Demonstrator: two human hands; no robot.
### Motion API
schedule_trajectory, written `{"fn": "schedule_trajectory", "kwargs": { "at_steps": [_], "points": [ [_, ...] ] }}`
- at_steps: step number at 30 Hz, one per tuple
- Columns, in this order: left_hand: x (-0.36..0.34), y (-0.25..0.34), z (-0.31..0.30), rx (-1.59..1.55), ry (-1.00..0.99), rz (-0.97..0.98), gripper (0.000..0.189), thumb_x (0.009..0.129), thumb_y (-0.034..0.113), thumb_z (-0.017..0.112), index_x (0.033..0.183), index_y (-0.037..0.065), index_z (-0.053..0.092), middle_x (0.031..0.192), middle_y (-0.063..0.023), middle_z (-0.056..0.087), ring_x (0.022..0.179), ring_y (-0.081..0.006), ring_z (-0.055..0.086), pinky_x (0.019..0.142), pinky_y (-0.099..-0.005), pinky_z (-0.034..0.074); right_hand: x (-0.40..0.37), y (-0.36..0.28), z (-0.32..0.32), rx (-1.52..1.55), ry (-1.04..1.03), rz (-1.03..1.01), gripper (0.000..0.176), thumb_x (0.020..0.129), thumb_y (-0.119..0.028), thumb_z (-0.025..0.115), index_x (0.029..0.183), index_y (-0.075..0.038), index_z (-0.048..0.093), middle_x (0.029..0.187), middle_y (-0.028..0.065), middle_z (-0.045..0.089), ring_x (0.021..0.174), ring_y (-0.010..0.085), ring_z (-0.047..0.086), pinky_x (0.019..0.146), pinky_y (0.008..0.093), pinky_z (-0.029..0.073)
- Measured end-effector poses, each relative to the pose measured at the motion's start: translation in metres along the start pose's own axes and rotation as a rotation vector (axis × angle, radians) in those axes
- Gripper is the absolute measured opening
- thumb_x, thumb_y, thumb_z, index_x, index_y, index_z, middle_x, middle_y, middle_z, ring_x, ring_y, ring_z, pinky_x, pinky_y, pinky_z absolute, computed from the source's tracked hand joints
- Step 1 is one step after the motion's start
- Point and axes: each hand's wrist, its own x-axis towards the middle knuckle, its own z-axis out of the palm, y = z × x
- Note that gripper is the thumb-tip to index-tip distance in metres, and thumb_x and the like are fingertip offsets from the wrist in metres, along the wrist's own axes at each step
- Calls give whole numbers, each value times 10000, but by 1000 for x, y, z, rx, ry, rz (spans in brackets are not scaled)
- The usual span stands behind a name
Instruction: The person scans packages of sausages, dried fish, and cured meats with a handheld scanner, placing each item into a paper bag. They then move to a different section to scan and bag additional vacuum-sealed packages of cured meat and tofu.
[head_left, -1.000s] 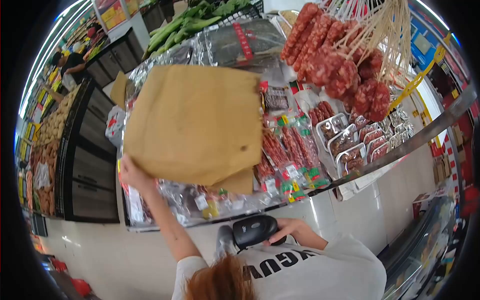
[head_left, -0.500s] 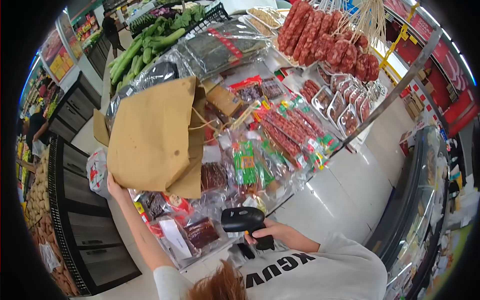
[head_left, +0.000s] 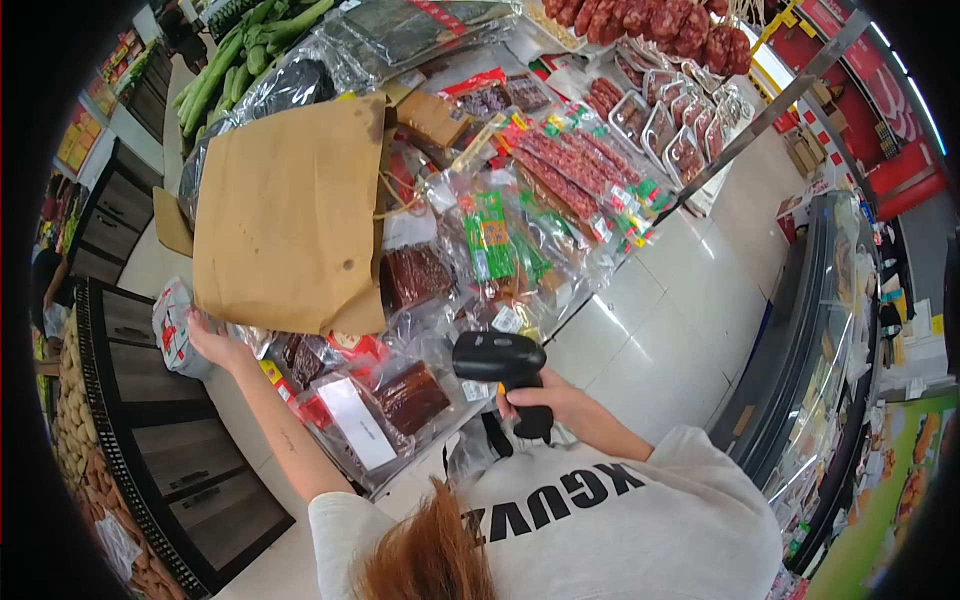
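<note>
A large brown paper bag (head_left: 285, 215) with a stringy handle lies tilted over the left side of a display of packaged meats. My left hand (head_left: 220, 345) grips its lower left corner, with the fingertips partly hidden at the edge. My right hand (head_left: 560, 400) is wrapped around the handle of a black barcode scanner (head_left: 498, 357), held over the display's front edge. Just left of the scanner lies a clear pack of dark cured meat (head_left: 412, 398) beside a white label card (head_left: 358, 423). A green-labelled packet (head_left: 488, 235) rests further back.
Packs of sausages (head_left: 575, 165) and film-wrapped trays (head_left: 685, 155) lie at the back right, below hanging sausages (head_left: 650, 30). Long green vegetables (head_left: 235, 65) sit behind. A metal rail (head_left: 760, 125) crosses on the right. A red-and-white plastic bag (head_left: 178, 335) is at the left.
The view has tipped downward, so the display appears higher. The paper bag and my left hand have shifted slightly nearer relative to the packs. The scanner is still in my right hand.
</note>
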Motion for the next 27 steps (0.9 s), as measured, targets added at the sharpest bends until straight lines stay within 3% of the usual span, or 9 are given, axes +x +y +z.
{"fn": "schedule_trajectory", "kwargs": {
  "at_steps": [4, 8, 9, 11, 13, 15, 23, 25, 27],
  "points": [
    [-60, 21, -19, 85, -70, 313, 277, 787, 209, 405, 993, 29, 451, 1043, -47, 451, 994, -154, 392, 844, -329, 292, 13, -5, 9, -14, -46, 31, 308, 700, -132, 587, 950, 9, 475, 682, 86, 539, 608, 129, 511, 567, 245, 415],
    [-160, 12, -14, -54, -449, -142, 228, 806, 185, 376, 943, 23, 458, 926, -82, 477, 895, -166, 448, 822, -312, 330, 7, -20, 3, 111, -260, -21, 358, 698, -134, 559, 1001, 25, 456, 665, 111, 525, 587, 155, 508, 547, 257, 406],
    [-196, 19, 6, -18, -352, -413, 215, 796, 173, 392, 925, 16, 462, 878, -74, 493, 844, -159, 471, 793, -292, 362, 3, -26, -2, 165, -347, -78, 384, 691, -142, 552, 1016, 35, 446, 666, 123, 522, 582, 169, 510, 537, 260, 404],
    [-234, -11, 17, -54, -678, -357, 233, 779, 166, 446, 962, 23, 467, 889, -79, 511, 864, -156, 476, 796, -278, 371, -2, -46, -12, 91, -449, -245, 450, 671, -169, 551, 1033, 64, 421, 694, 152, 521, 568, 193, 513, 516, 270, 403],
    [-259, -30, 28, 260, -903, -206, 315, 755, 110, 500, 1039, -13, 435, 1015, -101, 475, 950, -196, 457, 823, -299, 360, -12, -76, -6, -2, -324, -267, 676, 621, -306, 550, 1069, 157, 344, 599, 145, 527, 498, 171, 496, 501, 234, 348],
    [-269, -47, 38, 591, -828, 238, 359, 746, 98, 515, 1062, -34, 407, 1058, -136, 441, 965, -233, 453, 829, -319, 357, -12, -87, -19, -11, -330, -348, 671, 622, -312, 532, 1052, 168, 346, 578, 157, 521, 472, 181, 489, 494, 247, 349],
    [-287, -74, 81, 809, -711, 248, 496, 695, 60, 559, 1138, -1, 345, 984, -136, 438, 781, -204, 482, 666, -320, 416, 4, -125, -89, -6, -345, -299, 641, 622, -295, 532, 1050, 141, 337, 556, 170, 516, 419, 198, 475, 423, 255, 358],
    [-286, -78, 82, 608, -707, -32, 549, 660, 39, 593, 1146, 13, 337, 960, -114, 430, 727, -153, 473, 621, -267, 422, 16, -137, -111, 12, -469, -273, 632, 616, -306, 538, 1059, 102, 348, 570, 147, 520, 405, 182, 462, 416, 251, 354],
    [-286, -79, 89, 630, -626, -52, 597, 619, 14, 628, 1139, 20, 334, 937, -90, 421, 655, -112, 460, 566, -230, 417, 24, -152, -125, -23, -496, -220, 620, 630, -308, 523, 1064, 101, 355, 581, 139, 520, 424, 175, 466, 430, 246, 353]
  ]
}}
